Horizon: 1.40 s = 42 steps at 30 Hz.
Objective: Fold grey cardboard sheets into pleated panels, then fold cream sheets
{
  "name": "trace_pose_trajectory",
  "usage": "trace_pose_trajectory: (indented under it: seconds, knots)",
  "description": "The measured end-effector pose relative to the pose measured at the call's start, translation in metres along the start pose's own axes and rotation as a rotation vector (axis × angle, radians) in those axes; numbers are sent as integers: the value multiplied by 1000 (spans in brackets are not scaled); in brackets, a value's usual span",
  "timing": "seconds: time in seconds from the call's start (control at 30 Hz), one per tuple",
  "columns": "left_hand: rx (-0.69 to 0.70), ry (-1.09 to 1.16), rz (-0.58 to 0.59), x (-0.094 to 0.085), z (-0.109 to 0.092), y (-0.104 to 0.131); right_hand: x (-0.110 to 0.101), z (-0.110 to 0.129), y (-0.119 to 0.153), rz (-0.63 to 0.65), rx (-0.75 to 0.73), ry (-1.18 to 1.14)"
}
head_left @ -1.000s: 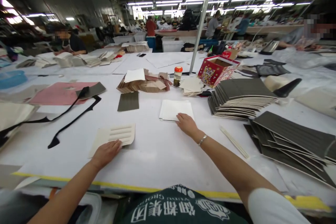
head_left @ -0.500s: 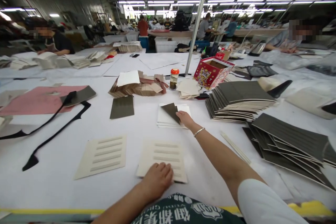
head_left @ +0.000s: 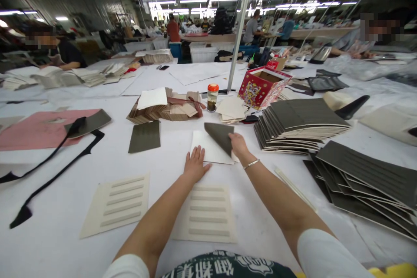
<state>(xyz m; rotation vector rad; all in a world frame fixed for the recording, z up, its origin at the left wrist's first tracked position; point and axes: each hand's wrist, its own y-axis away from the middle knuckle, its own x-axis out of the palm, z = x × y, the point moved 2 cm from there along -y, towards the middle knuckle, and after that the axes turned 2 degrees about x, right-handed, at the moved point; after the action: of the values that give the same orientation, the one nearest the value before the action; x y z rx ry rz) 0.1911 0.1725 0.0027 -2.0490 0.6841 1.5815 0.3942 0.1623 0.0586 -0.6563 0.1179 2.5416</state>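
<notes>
My right hand (head_left: 239, 145) pinches the edge of a dark grey-green sheet (head_left: 219, 134), lifted at a slant over a white sheet (head_left: 206, 151). Whether the two are joined I cannot tell. My left hand (head_left: 195, 164) lies flat with fingers apart at the white sheet's lower left edge. Below it, partly covered by my left forearm, is a cream panel (head_left: 208, 209) with several raised strips. A second cream panel (head_left: 122, 204) with such strips lies to the left. Farther back on the left rests a dark square sheet (head_left: 145, 137).
Stacks of dark panels (head_left: 301, 113) and ribbed dark panels (head_left: 365, 171) lie on the right. Behind stand a bundle of brown pieces (head_left: 150, 113), a red-lidded jar (head_left: 212, 97), a red box (head_left: 262, 89) and a metal pole (head_left: 240, 30). Black strips (head_left: 58, 178) lie left. Other people work beyond.
My left hand has moved forward from the near cream panel to the white sheet's edge. My right hand has shifted slightly right, raising the dark sheet further. The view has shifted slightly.
</notes>
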Motion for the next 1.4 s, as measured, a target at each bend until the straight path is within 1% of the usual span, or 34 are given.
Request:
trace_pose_trajectory:
  seconds: [0.03,0.07,0.1,0.13,0.17,0.2,0.23,0.27,0.3,0.33,0.37,0.4,0.43,0.47,0.5,0.53,0.57,0.6,0.67,0.7,0.73,0.77,0.8,0.87,0.9,0.93,0.97,1.03,1.1,1.13,1.27,1.4]
  knots:
    - [-6,-25,66,6,1,-1,-22,6,-6,-135,7,18]
    - [-8,-40,113,9,1,-2,-46,15,-9,-275,3,35]
    - [-14,-41,150,7,2,-2,-73,27,-9,-517,-54,70]
    - [-27,-23,184,2,1,-3,-96,41,-5,-662,-142,129]
    - [-41,15,197,-7,0,-2,-113,56,2,-685,-223,219]
    - [-49,71,176,-19,-2,-1,-126,72,13,-645,-285,325]
    - [-45,141,116,-34,-6,2,-132,87,27,-530,-338,434]
    - [-25,223,23,-51,-11,7,-133,100,45,-355,-391,532]
    - [22,312,-83,-69,-18,15,-129,112,65,-150,-447,611]
    - [87,411,-162,-86,-25,25,-122,123,87,62,-503,666]
    - [157,517,-173,-101,-34,37,-113,131,109,256,-556,692]
    - [218,626,-116,-113,-43,50,-106,137,130,414,-603,691]
    - [267,734,-3,-121,-51,64,-99,142,148,528,-642,662]
    - [289,830,121,-127,-57,79,-96,146,161,600,-667,607]
    - [282,908,227,-130,-62,93,-94,147,171,644,-677,527]
    - [248,964,291,-132,-64,106,-95,145,176,678,-666,422]
    - [189,1000,295,-133,-64,117,-97,140,179,714,-629,299]
    - [115,1025,233,-134,-60,126,-100,131,179,751,-568,160]
    - [-43,1083,8,-135,-48,141,-104,104,178,823,-396,-136]
    - [-120,1117,-102,-134,-41,146,-103,87,179,846,-299,-275]
    - [-192,1154,-184,-132,-33,151,-99,70,182,861,-207,-398]
    - [-257,1187,-232,-128,-27,154,-93,53,188,875,-126,-501]
    - [-316,1208,-239,-122,-22,158,-84,37,196,898,-60,-582]
    - [-420,1202,-187,-106,-14,165,-63,15,216,956,28,-659]
    - [-460,1180,-145,-98,-12,169,-52,8,226,975,60,-644]
    - [-487,1149,-99,-89,-11,172,-43,3,234,966,94,-600]
    - [-497,1108,-50,-81,-10,175,-35,-1,240,927,138,-538]
    - [-473,1008,23,-69,-8,179,-25,-6,243,786,231,-399]
    - [-421,914,46,-62,-5,177,-22,-11,239,657,283,-263]
    - [-399,881,46,-60,-4,175,-22,-13,236,629,284,-196]
    - [-372,839,72,-54,1,165,-23,-25,228,661,264,63]
    - [-386,833,67,-42,5,164,-22,-35,225,680,278,240]
